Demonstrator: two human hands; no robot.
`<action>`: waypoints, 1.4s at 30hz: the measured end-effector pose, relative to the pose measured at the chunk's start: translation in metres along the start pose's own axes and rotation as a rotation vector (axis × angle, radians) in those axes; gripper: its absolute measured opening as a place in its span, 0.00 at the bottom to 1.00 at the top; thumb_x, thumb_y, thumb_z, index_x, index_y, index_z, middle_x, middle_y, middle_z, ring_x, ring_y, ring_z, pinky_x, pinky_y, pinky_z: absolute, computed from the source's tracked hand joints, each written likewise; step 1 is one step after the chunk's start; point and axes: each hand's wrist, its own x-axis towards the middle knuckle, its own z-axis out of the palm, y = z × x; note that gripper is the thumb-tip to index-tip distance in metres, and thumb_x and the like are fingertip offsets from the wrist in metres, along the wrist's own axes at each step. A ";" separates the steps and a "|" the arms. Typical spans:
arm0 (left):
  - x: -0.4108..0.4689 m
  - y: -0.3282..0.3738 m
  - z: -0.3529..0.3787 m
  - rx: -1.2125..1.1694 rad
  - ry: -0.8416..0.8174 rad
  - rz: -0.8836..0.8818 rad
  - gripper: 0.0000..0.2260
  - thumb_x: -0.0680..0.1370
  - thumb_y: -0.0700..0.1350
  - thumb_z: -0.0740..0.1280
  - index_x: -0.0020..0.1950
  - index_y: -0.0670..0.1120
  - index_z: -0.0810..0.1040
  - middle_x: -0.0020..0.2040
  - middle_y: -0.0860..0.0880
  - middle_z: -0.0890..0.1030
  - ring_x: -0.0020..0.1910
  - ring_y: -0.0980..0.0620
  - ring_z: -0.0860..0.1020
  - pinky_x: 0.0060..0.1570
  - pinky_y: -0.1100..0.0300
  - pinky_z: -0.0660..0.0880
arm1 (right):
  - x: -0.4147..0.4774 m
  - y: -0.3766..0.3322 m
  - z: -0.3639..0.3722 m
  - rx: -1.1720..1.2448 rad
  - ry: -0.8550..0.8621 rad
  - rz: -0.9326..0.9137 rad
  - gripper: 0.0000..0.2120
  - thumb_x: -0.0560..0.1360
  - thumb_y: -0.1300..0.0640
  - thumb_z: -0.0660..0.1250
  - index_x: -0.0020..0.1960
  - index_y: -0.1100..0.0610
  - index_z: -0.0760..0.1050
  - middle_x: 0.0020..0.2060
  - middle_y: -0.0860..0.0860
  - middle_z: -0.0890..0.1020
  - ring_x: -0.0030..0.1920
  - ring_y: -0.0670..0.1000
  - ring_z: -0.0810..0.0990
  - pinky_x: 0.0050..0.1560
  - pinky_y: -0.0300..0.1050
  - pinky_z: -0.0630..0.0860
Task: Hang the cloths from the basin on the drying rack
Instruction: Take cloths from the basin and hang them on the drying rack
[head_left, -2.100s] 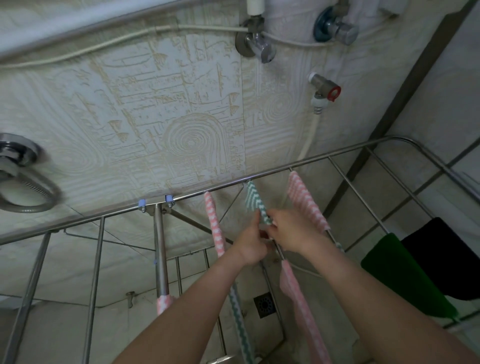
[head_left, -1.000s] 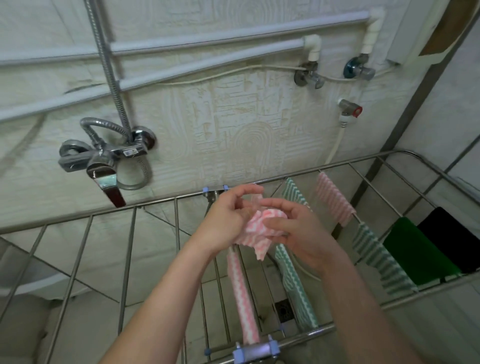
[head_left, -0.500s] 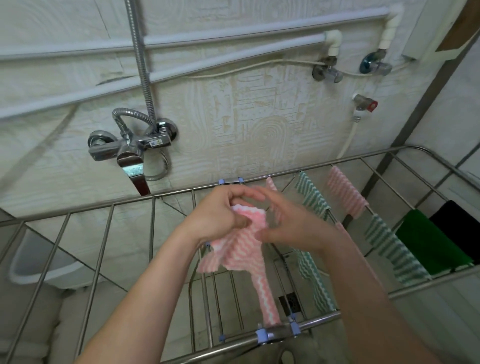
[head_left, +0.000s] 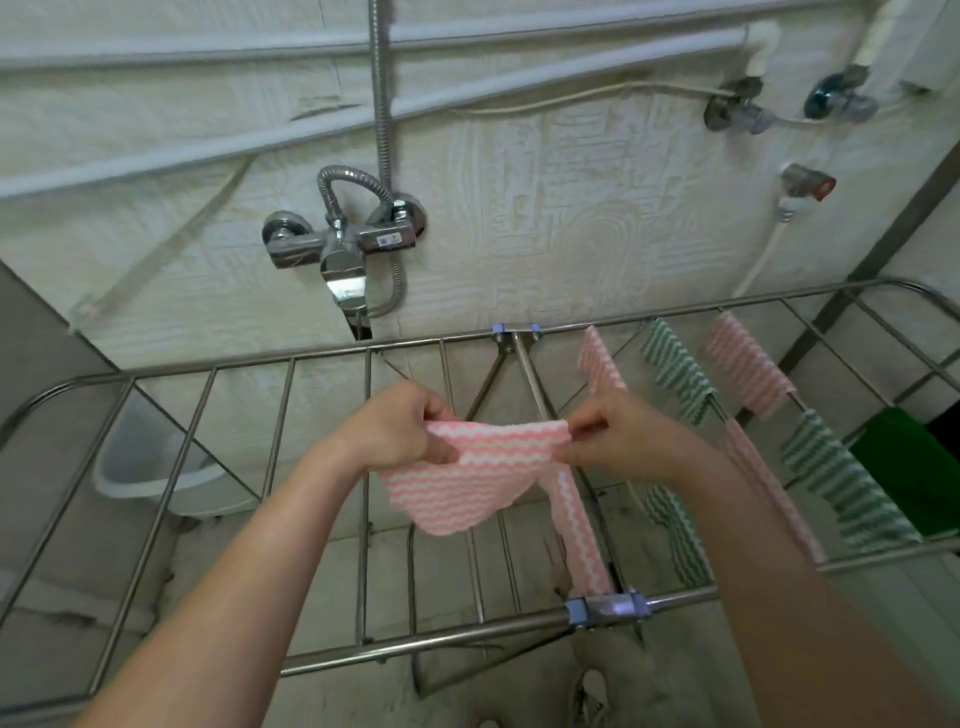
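Note:
A pink-and-white zigzag cloth (head_left: 467, 483) is stretched out between both hands above the metal drying rack (head_left: 363, 644). My left hand (head_left: 400, 431) pinches its left top corner and my right hand (head_left: 623, 441) pinches its right top corner. The cloth hangs down in the air over the rack's middle bars. Several pink and green striped cloths hang on the bars to the right, such as a pink cloth (head_left: 748, 364) and a green striped cloth (head_left: 675, 369). A white basin (head_left: 140, 467) sits on the floor below the rack at the left.
A chrome shower mixer tap (head_left: 343, 244) with a hose is on the textured wall behind the rack. A dark green cloth (head_left: 904, 462) hangs at the rack's far right. Bare bars lie left of the rack's centre post (head_left: 530, 374). Water valves (head_left: 800, 187) are at the upper right.
The bunched pink cloth has been spread out flat between my hands, which have moved apart. The view has shifted left, and the basin now shows.

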 end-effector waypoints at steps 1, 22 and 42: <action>-0.007 -0.007 0.000 -0.029 -0.028 -0.011 0.08 0.68 0.43 0.77 0.43 0.45 0.81 0.39 0.49 0.82 0.37 0.54 0.77 0.38 0.61 0.71 | -0.002 -0.003 0.008 0.153 -0.020 0.016 0.04 0.73 0.61 0.71 0.39 0.59 0.81 0.29 0.44 0.76 0.29 0.39 0.73 0.34 0.36 0.70; 0.016 -0.091 0.093 -0.288 0.240 -0.241 0.05 0.77 0.40 0.64 0.45 0.50 0.76 0.44 0.50 0.79 0.44 0.50 0.78 0.41 0.59 0.73 | 0.039 0.026 0.127 0.349 0.196 0.622 0.24 0.82 0.59 0.53 0.77 0.52 0.52 0.66 0.57 0.66 0.51 0.59 0.74 0.42 0.60 0.82; -0.028 -0.084 0.145 -0.604 -0.023 -0.175 0.12 0.70 0.39 0.75 0.43 0.46 0.71 0.36 0.41 0.81 0.31 0.52 0.80 0.32 0.59 0.76 | 0.017 0.004 0.162 0.054 0.097 0.348 0.06 0.75 0.53 0.68 0.45 0.55 0.79 0.42 0.51 0.84 0.39 0.46 0.80 0.41 0.39 0.75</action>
